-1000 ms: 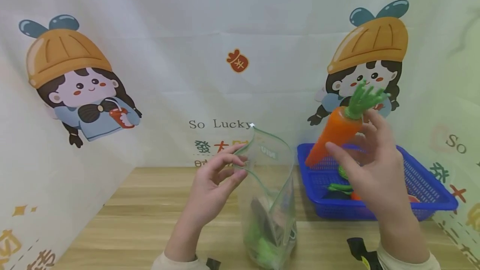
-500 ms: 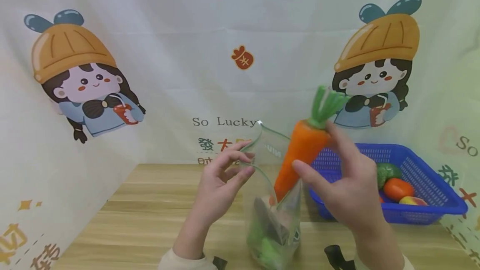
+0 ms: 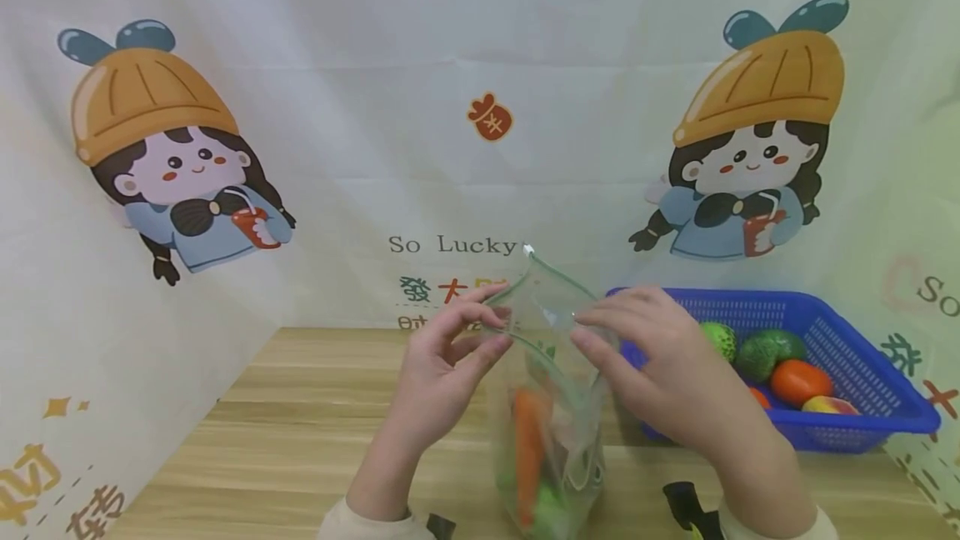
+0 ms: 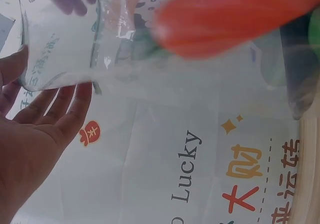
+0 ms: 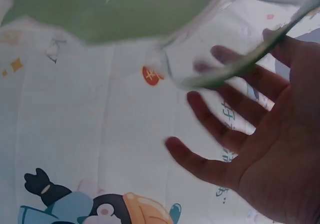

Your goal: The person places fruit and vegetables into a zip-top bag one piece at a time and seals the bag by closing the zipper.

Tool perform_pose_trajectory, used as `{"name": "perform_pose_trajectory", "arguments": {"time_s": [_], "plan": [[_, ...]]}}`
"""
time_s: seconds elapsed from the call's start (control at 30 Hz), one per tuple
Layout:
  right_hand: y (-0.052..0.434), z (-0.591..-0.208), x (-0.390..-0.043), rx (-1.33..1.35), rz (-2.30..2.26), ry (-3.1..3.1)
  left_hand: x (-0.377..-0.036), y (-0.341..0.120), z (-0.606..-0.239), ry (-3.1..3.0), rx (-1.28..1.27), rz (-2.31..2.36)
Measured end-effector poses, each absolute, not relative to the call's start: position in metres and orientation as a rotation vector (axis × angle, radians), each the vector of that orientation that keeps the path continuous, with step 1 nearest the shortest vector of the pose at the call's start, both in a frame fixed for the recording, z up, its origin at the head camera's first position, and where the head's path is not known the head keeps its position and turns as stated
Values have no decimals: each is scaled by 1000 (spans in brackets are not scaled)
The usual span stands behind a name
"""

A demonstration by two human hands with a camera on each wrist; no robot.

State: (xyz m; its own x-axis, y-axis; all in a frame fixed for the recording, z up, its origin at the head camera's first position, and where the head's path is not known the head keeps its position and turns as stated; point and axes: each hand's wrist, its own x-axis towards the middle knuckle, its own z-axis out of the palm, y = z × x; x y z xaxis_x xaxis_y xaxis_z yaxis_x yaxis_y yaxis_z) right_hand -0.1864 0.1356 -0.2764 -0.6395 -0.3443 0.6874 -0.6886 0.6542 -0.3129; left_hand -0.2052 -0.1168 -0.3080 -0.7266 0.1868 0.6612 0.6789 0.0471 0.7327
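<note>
Left hand (image 3: pixel 442 361) pinches the near-left rim of the clear zip bag (image 3: pixel 555 407), thumb and fingers curled on the film. Right hand (image 3: pixel 660 365), fingers extended and relaxed, rests against the bag's right rim; a pinch is not evident. Inside the bag: toy carrot (image 3: pixel 527 448), upright, tip down, over green items. Bag stands on the wooden table (image 3: pixel 285 440); blue basket (image 3: pixel 862 407) of toy produce just right of it. Judgement: film thin, limp, slippery; contents light. Best held at the stiffer zip rim.
</note>
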Motion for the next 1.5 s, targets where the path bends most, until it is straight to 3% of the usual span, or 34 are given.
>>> {"name": "perform_pose_trajectory", "arguments": {"time_s": [0.3,0.53,0.67,0.8,1.1,1.5], "plan": [[154,-272,-200,524,1314,-2783,-207,-120,-306,-2006,-797,-1663],[149,-280,-212,338,1690,-2237,-209,-126,-304,-1964,-474,-1616],[148,-286,-220,506,1799,-1946,-216,-127,-303,-1818,-426,-1744],[149,-290,-228,702,1741,-1935,-226,-119,-308,-1771,-494,-1793],[153,-292,-231,809,1723,-1911,-235,-112,-308,-1664,-557,-1639],[170,-283,-221,601,1241,-2418,-236,-110,-314,-2025,-547,-1707]]}}
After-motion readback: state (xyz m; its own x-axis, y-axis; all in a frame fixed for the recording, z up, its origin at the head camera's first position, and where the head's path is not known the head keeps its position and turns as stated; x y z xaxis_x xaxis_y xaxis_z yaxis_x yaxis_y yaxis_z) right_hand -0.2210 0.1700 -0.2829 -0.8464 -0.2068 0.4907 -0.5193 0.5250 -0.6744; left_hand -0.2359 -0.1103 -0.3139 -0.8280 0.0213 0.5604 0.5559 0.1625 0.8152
